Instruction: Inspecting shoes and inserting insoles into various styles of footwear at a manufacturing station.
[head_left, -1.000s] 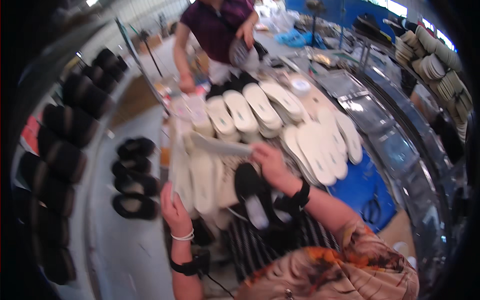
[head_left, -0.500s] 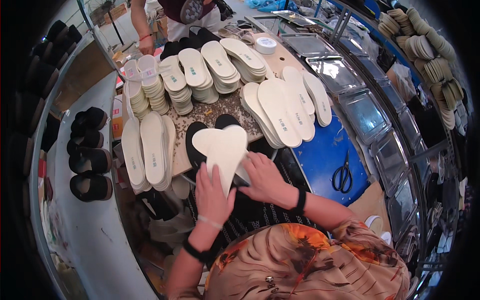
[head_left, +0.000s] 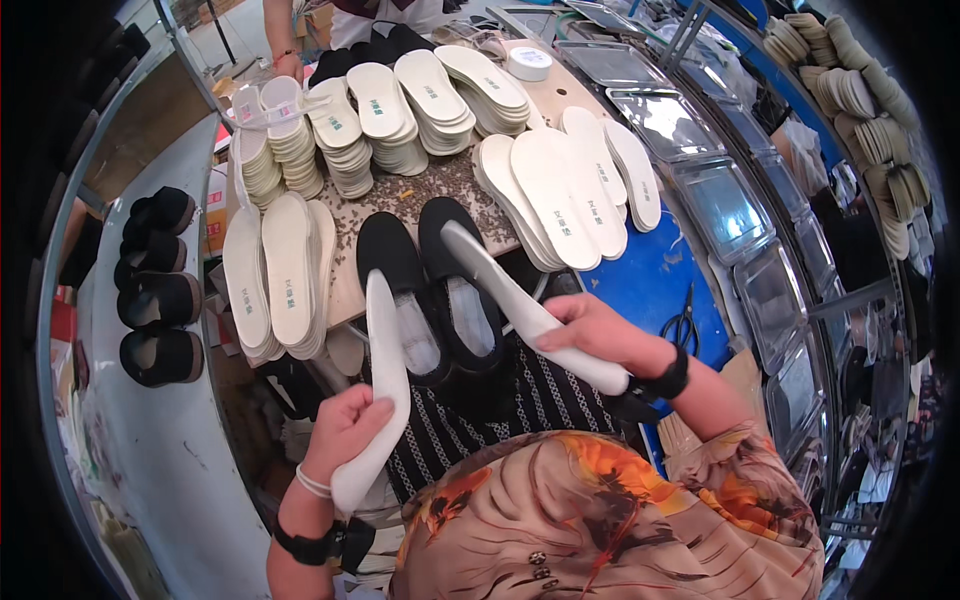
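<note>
- Pinching one white insole each, your left hand and right hand were nearly closed.
- Sliding them straight into the black slip-on shoes looked best.

1. We are in a shoe workshop.
2. Our table carries stacks of insoles, with black shoes at its near edge.
3. We see footwear shelved left, silvery trays right.

1. Toward seven o'clock, fingers of the left hand are partly hidden behind an insole.
2. At eleven, the top edge cuts off a co-worker.
3. At ten, dark shoes are blurred.
</note>
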